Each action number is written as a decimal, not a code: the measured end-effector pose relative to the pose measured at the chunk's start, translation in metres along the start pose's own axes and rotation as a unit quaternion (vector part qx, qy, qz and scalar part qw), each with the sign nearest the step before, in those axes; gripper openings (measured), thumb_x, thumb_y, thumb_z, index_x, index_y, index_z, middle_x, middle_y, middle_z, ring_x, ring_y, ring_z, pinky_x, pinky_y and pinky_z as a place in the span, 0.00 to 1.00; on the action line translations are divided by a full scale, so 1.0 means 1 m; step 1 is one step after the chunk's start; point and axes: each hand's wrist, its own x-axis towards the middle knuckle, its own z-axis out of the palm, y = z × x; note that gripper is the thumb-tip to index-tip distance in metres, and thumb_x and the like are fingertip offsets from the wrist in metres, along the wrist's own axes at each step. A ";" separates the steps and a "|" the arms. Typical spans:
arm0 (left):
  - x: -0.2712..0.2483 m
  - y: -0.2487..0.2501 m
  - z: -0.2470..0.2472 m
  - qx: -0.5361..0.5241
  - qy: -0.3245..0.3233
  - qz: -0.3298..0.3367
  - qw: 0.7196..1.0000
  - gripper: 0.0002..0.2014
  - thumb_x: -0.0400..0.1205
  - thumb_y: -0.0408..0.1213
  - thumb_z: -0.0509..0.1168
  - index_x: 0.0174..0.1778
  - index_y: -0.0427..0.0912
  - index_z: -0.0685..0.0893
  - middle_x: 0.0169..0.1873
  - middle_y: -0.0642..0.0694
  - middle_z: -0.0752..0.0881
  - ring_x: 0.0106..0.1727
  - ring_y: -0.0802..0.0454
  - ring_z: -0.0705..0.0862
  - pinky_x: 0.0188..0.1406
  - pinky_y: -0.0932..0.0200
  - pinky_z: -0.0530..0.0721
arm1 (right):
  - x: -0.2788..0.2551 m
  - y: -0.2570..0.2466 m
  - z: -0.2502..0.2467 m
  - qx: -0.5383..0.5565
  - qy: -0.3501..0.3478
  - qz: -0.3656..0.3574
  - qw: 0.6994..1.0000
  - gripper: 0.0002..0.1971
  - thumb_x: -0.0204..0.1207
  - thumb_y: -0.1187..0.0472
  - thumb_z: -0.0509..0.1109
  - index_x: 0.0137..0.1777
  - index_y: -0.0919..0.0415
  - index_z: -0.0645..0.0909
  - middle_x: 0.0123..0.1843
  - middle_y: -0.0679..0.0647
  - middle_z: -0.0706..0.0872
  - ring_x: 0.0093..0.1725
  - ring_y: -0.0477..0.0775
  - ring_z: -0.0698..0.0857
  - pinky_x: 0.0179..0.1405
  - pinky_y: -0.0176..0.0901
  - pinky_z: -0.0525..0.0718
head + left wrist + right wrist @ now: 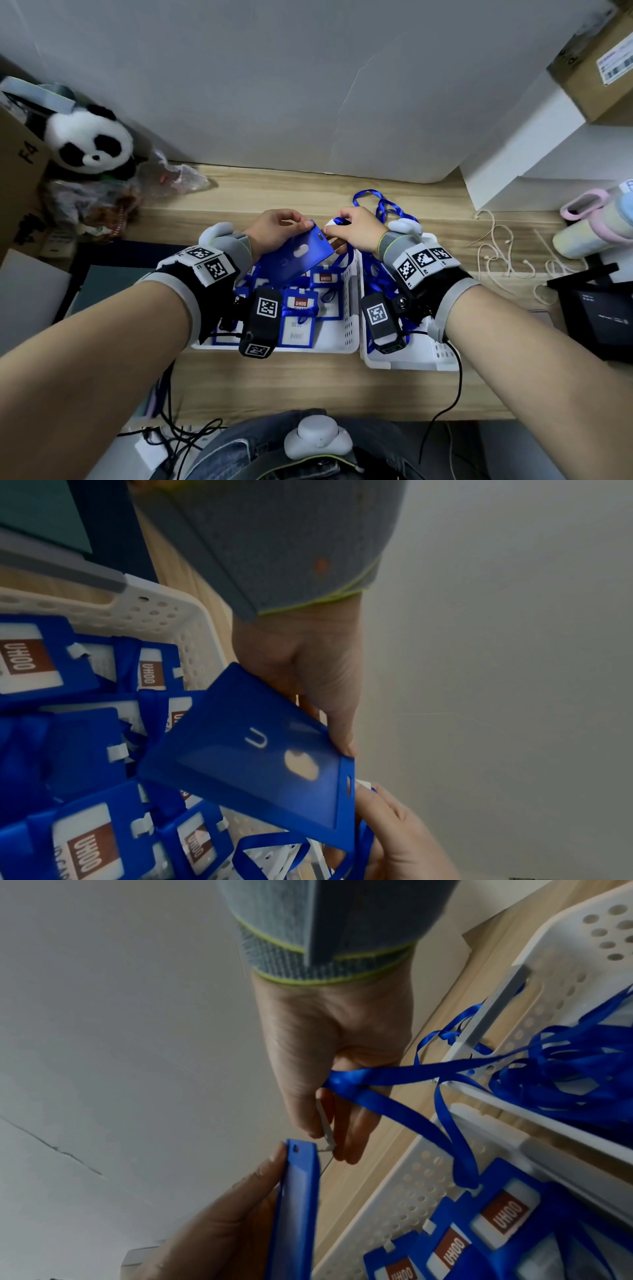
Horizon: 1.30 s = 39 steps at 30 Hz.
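Note:
My left hand grips a blue plastic badge holder by its top edge, tilted above the left basket; the same badge holder fills the left wrist view, and only the edge of this badge holder shows in the right wrist view. My right hand pinches the clear plastic clip of a blue lanyard right at the holder's slotted top corner. The lanyard ribbon trails from my right hand to the right basket.
A white perforated basket under my hands holds several blue badge holders with UHOO cards. A second white basket to its right holds loose blue lanyards. A panda plush sits far left, cables and bottles at right.

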 end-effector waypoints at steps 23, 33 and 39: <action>0.001 -0.003 -0.004 0.018 0.007 -0.016 1.000 0.07 0.78 0.46 0.69 0.38 0.49 0.82 0.42 0.44 0.87 0.37 0.51 0.83 0.35 0.60 0.81 | 0.005 -0.003 0.005 0.030 -0.003 0.010 0.999 0.09 0.76 0.68 0.69 0.37 0.61 0.74 0.33 0.54 0.84 0.22 0.41 0.85 0.24 0.31 0.82; 0.000 -0.005 -0.009 0.018 0.020 -0.028 0.999 0.07 0.78 0.48 0.68 0.39 0.50 0.82 0.43 0.47 0.86 0.41 0.49 0.83 0.40 0.57 0.83 | 0.004 -0.002 0.005 0.055 -0.027 0.013 0.998 0.09 0.77 0.68 0.69 0.38 0.61 0.72 0.35 0.56 0.84 0.22 0.41 0.86 0.24 0.30 0.83; -0.001 -0.005 -0.008 0.008 0.011 -0.020 1.000 0.06 0.78 0.46 0.69 0.39 0.49 0.82 0.40 0.46 0.86 0.39 0.48 0.83 0.39 0.57 0.82 | 0.005 -0.002 0.009 0.027 -0.017 0.015 0.999 0.09 0.76 0.66 0.70 0.37 0.61 0.73 0.33 0.55 0.84 0.23 0.41 0.83 0.26 0.32 0.82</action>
